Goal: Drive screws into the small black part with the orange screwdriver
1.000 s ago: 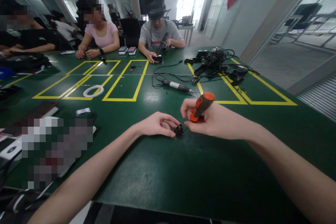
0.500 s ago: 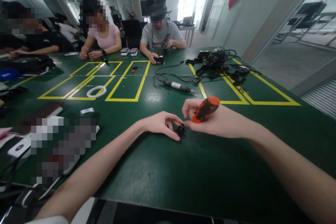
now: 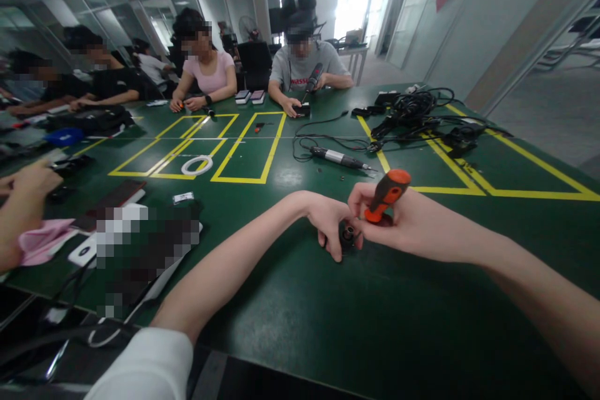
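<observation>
My left hand (image 3: 330,222) has its fingers wrapped round a small black round part (image 3: 347,235) low over the green table (image 3: 281,300). An orange and black screwdriver (image 3: 388,195) slants up out of my right hand (image 3: 398,219), its handle lying between thumb and forefinger. The fingertips of my right hand are at the top of the black part, close against my left hand. The screwdriver's shaft is hidden by my right hand.
Beyond my hands lie an electric screwdriver (image 3: 340,157), tangled black cables (image 3: 407,114) and a white tape ring (image 3: 197,165). Left are phones and a pink cloth (image 3: 44,240), with a person's hand (image 3: 35,184) above. Several people sit round the table.
The view has turned left, and another person's arm has come into view at the left. My left fingers have closed further round the black part, and my right fingertips have come closer to it.
</observation>
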Demonstrator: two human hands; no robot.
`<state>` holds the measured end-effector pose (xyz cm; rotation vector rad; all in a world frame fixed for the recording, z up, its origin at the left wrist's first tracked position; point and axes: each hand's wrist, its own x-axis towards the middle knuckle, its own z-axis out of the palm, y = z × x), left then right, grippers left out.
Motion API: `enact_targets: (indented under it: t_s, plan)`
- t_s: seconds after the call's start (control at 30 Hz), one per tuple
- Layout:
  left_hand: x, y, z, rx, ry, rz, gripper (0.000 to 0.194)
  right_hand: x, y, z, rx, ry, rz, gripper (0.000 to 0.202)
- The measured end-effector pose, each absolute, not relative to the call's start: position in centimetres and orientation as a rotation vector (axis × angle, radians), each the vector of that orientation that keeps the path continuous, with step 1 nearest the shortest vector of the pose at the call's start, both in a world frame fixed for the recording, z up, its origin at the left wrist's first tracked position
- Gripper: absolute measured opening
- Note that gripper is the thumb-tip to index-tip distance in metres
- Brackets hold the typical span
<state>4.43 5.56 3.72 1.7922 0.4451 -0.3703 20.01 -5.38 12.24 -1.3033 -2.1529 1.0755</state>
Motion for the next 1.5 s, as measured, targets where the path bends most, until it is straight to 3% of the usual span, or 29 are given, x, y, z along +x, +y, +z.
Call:
enact_targets:
  t_s: [0.4, 0.53, 0.7, 1.23, 1.5]
  plan:
    - [2.5, 3.4, 4.0, 2.046, 0.376, -0.116, 0.025, 20.2, -5.6, 12.4, -1.353, -2.137, 0.933, 0.011]
    - [1.8, 3.0, 3.5, 2.141, 0.421, -0.081, 0.037, 20.4, -5.7, 12.3, -1.345, -2.174, 0.941, 0.010]
    - [1.8, 3.0, 2.9, 2.177, 0.382, -0.047, 0.034, 20.2, -5.7, 12.1, -1.351, -2.161, 0.985, 0.002]
    - [2.1, 3.9, 2.7, 2.055, 0.324, -0.065, 0.040, 20.0, -5.7, 12.0, -1.390, -2.014, 1.103, 0.011]
    - [2.8, 4.7, 3.4, 1.940, 0.358, -0.252, 0.061, 20.2, -5.3, 12.2, -1.386, -2.046, 1.028, 0.010]
